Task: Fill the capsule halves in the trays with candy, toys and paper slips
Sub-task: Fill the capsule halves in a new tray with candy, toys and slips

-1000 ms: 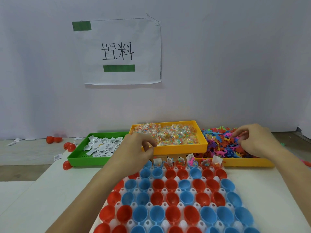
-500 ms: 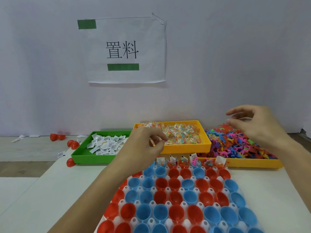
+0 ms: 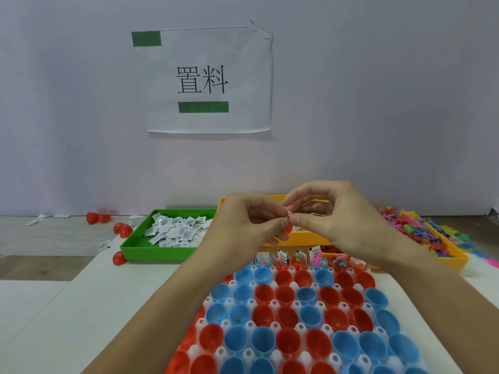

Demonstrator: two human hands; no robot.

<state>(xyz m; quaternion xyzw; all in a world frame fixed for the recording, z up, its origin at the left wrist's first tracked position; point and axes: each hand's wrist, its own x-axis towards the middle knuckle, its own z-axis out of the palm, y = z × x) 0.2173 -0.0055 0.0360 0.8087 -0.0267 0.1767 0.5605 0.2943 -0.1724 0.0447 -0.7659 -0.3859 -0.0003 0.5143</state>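
The left hand [image 3: 244, 225] and right hand [image 3: 332, 214] are meeting fingertip to fingertip, both pinching a small red toy [image 3: 289, 227] (probably being passed across) directly above the capsule halves [image 3: 286, 295] waiting below the wrists.

Red and blue capsule halves [image 3: 297, 317] sit open-side up in a white tray [image 3: 275, 326]. Only the far row [image 3: 299, 259] holds candy, toys and slips.
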